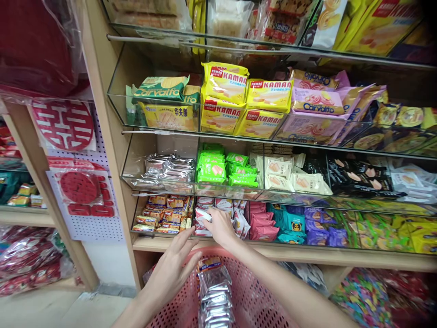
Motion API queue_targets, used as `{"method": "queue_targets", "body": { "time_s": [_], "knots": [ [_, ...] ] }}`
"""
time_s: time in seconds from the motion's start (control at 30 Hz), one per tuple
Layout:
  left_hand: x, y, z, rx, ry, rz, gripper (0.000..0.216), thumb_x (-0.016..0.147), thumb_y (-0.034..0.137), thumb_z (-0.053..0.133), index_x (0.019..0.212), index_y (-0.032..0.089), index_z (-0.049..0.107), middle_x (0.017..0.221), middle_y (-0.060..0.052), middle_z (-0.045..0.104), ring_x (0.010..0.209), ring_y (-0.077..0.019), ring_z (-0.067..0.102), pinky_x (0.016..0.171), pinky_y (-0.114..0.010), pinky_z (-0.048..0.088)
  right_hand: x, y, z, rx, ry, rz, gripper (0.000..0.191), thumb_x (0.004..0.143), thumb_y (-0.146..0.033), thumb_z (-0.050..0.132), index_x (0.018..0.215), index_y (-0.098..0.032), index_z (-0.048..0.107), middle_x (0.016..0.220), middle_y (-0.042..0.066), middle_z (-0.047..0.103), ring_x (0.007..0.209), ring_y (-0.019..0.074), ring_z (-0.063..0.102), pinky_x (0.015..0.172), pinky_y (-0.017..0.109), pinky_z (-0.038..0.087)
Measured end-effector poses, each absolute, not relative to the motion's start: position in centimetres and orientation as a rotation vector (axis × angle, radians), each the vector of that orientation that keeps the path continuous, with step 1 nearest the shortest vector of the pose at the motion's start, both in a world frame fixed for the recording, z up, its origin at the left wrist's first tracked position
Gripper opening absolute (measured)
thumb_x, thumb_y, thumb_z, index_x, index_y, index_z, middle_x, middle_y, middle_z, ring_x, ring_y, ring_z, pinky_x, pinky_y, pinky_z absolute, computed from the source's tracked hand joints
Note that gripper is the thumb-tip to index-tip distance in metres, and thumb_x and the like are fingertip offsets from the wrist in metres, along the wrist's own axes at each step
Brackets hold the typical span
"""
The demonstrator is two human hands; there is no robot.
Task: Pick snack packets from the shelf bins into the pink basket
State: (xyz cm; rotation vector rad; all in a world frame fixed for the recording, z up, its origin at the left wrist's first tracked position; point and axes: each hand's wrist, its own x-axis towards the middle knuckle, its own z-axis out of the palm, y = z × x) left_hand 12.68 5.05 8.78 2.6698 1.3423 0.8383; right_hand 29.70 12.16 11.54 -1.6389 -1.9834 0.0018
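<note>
My right hand [220, 225] reaches into the lowest clear bin of a snack shelf and closes its fingers on a small white and red snack packet [204, 216] among several like it. My left hand [172, 269] hovers lower, fingers apart and empty, over the rim of a pink plastic basket [254, 298]. A stack of silver-wrapped snack packets [214, 294] lies in the basket.
The wooden shelf unit [102, 114] holds clear bins: yellow Kaman wafer bags [225, 82], green packets [211, 168], silver packets [167, 171], pink and blue packets [290, 225]. Red paper decorations [63, 123] hang on a pegboard at left. Floor [44, 310] shows at lower left.
</note>
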Motion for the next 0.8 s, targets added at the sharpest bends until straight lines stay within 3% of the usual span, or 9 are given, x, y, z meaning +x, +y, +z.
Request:
{"method": "queue_targets", "body": {
  "time_s": [0.13,0.5,0.67,0.8],
  "knots": [
    [11.4,4.3,8.1,2.641,1.357,0.857,0.032,0.093,0.039,0.037,0.115,0.024,0.054,0.145,-0.01,0.039,0.133,-0.0213,0.037,0.105,-0.041,0.04,29.1,12.0,10.8,-1.662,-2.034,-0.09,0.015,0.084,-0.026,0.055,0.093,-0.019,0.064,0.097,0.009,0.068,0.099,0.0252,0.057,0.082,0.037,0.035],
    [10.0,3.2,8.0,2.673,1.412,0.853,0.032,0.091,0.039,0.04,0.114,0.026,0.059,0.143,-0.006,0.044,0.128,-0.0222,0.044,0.101,-0.039,0.044,30.0,12.5,9.8,-1.641,-2.112,-0.252,0.016,0.081,-0.026,0.06,0.095,-0.02,0.064,0.124,0.013,0.055,0.113,0.0301,0.044,0.089,0.045,0.032],
    [8.8,1.8,6.2,2.747,1.448,0.883,0.035,0.09,0.038,0.044,0.121,0.028,0.055,0.139,-0.007,0.05,0.123,-0.0233,0.05,0.095,-0.041,0.048,29.7,12.6,9.6,-1.63,-2.119,-0.259,0.018,0.08,-0.025,0.061,0.097,-0.018,0.061,0.114,0.011,0.06,0.108,0.0276,0.047,0.092,0.047,0.03],
    [7.6,0.4,4.2,2.724,1.464,0.9,0.033,0.089,0.037,0.047,0.118,0.028,0.057,0.138,-0.008,0.05,0.122,-0.0226,0.051,0.096,-0.037,0.047,29.5,13.0,9.7,-1.654,-2.084,-0.263,0.032,0.078,-0.025,0.063,0.108,-0.016,0.056,0.111,0.012,0.06,0.108,0.0274,0.047,0.095,0.049,0.026]
  ]
}}
